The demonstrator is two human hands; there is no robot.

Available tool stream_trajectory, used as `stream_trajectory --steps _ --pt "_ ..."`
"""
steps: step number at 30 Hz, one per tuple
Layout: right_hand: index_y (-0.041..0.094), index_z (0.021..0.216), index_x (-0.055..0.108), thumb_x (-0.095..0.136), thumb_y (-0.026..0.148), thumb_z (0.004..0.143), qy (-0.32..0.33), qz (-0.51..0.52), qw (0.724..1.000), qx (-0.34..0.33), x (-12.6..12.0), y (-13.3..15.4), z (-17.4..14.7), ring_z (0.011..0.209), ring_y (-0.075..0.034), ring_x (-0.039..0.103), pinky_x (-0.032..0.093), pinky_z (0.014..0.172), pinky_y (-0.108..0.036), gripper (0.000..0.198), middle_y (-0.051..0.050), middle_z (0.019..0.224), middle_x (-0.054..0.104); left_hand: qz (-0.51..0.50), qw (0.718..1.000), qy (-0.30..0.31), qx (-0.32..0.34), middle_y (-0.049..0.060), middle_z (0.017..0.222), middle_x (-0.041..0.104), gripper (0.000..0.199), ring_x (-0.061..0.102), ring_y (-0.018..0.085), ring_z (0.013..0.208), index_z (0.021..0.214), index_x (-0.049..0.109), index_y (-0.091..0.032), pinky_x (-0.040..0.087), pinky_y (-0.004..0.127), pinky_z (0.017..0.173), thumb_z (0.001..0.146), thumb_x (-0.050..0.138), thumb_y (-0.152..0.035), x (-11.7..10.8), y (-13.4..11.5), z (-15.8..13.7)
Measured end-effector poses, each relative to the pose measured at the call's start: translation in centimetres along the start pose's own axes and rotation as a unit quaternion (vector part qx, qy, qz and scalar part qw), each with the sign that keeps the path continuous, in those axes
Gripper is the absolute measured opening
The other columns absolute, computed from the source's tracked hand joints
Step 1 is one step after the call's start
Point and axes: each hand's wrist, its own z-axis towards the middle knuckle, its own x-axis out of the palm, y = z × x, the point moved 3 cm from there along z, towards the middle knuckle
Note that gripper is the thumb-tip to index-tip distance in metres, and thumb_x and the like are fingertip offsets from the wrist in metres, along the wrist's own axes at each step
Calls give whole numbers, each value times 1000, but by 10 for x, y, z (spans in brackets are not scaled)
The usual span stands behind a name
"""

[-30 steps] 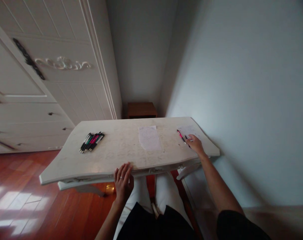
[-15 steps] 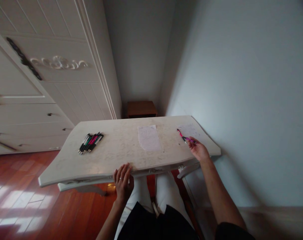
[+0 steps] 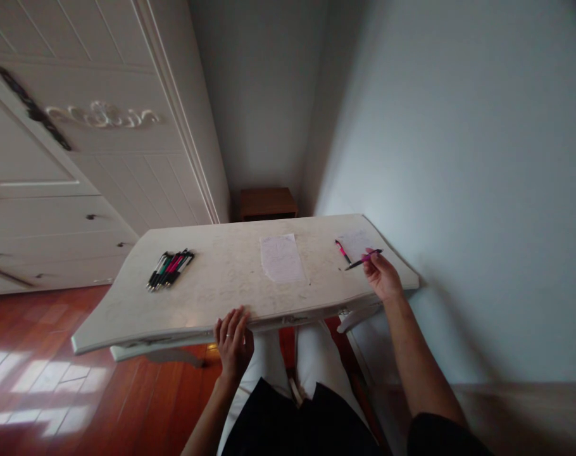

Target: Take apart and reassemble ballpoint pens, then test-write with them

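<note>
My right hand (image 3: 383,277) pinches a purple and black pen (image 3: 357,263) over the right part of the white table (image 3: 221,278). That pen slants, its tip pointing left. Close by, a pink and black pen (image 3: 342,250) lies on the table beside a sheet of paper (image 3: 357,239) with faint marks, partly behind my hand. My left hand (image 3: 234,345) rests on the front edge of the table, fingers stretched over the top and holding nothing. A second written sheet (image 3: 282,258) lies at the middle. Several pens (image 3: 170,270) with pink, green and white barrels lie grouped at the left.
A white wardrobe (image 3: 112,164) stands to the left, and a pale wall (image 3: 459,177) runs along the right. Behind the table is a low brown wooden stand (image 3: 269,201). My legs (image 3: 316,361) are under the front edge.
My right hand has lifted the purple pen up and slightly right, away from the pink pen, which stays on the table. My left hand has stayed at the edge.
</note>
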Motion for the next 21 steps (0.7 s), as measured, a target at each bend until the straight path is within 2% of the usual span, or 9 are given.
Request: stream_trajectory --steps 2,4,6,9,12,16,18,21 --pt "17 102 69 84 42 62 3 -102 995 -6 2 2 2 51 -11 63 52 46 -20 50 -2 74 73 -7 1000 -2 -3 10 122 66 43 55 26 122 124 58 -25 32 49 108 85 52 -10 0 0 -1" --pt "14 109 66 82 47 63 27 -234 972 -15 5 2 7 46 -13 60 46 41 -22 59 -2 66 70 -16 1000 -5 -6 10 122 66 42 55 26 122 123 59 -25 31 49 109 84 52 -10 1 1 -1" --pt "11 115 64 77 49 67 60 -359 931 -41 8 3 16 43 -14 57 43 41 -23 63 -2 63 69 -22 1000 -5 -9 10 122 66 42 54 26 123 122 59 -25 31 50 109 84 53 -9 2 2 -2" --pt "11 118 66 68 48 76 88 -488 862 -106 13 6 33 46 -14 57 46 51 -26 56 -3 63 69 -28 1000 -2 -12 10 123 66 42 54 26 123 122 59 -25 31 50 109 84 53 -9 3 2 -3" --pt "12 120 67 64 42 81 113 -559 809 -142 22 7 54 57 -17 62 48 59 -27 50 -5 70 73 -28 1000 -7 -9 10 122 66 43 54 26 123 123 59 -25 30 50 109 83 54 -8 3 2 -2" --pt "15 119 69 62 36 84 161 -629 745 -153 44 2 74 73 -20 68 50 71 -28 41 -6 82 75 -15 1000 -12 2 11 121 67 46 54 26 123 125 57 -25 30 49 109 83 55 -7 2 2 -2" --pt "14 121 67 62 35 84 153 -653 726 -152 53 -2 78 78 -20 68 50 76 -29 42 -8 89 76 -13 1000 -7 5 11 122 66 47 53 26 123 126 56 -25 30 48 109 83 55 -7 3 2 -3" --pt "14 122 66 60 37 86 113 -668 719 -155 61 -6 77 79 -21 68 50 77 -30 43 -10 91 75 -25 1000 -4 2 10 123 66 48 53 26 123 126 57 -25 29 48 110 83 55 -6 3 3 -4"
